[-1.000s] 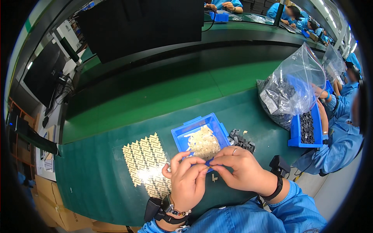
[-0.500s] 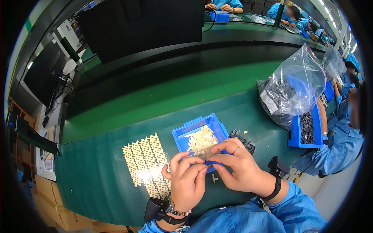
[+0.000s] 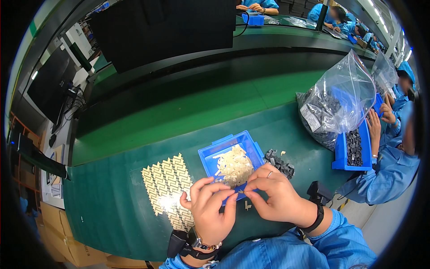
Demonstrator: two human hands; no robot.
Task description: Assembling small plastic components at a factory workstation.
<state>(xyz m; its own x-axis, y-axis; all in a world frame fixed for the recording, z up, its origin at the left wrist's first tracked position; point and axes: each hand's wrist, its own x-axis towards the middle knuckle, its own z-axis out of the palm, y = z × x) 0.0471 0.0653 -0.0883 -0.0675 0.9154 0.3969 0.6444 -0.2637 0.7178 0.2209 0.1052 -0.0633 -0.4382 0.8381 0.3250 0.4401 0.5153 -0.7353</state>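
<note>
My left hand (image 3: 213, 207) and my right hand (image 3: 274, 197) meet over the near edge of a blue plastic bin (image 3: 210, 157). Thumb and forefinger of each are pinched at a tiny part (image 3: 240, 192) between them, too small to name. Inside the bin lies a heap of small cream-coloured pieces (image 3: 235, 163), partly in a clear bag. Beside my left hand, rows of cream pieces with dark bits (image 3: 168, 184) form a zigzag pattern on the table. One pale L-shaped piece (image 3: 247, 205) rests just below my fingertips.
Dark small parts (image 3: 280, 165) are piled right of the bin. Farther right stand a big clear bag of dark parts (image 3: 329, 107) and another blue bin (image 3: 340, 152) of dark pieces. A co-worker's hand (image 3: 374, 127) is beside it. A black panel (image 3: 165, 31) rises at the back.
My fingertips have shifted slightly, with my right hand's fingers lower and more of the cream heap showing. At right, the co-worker's hands have moved into view above the bin.
</note>
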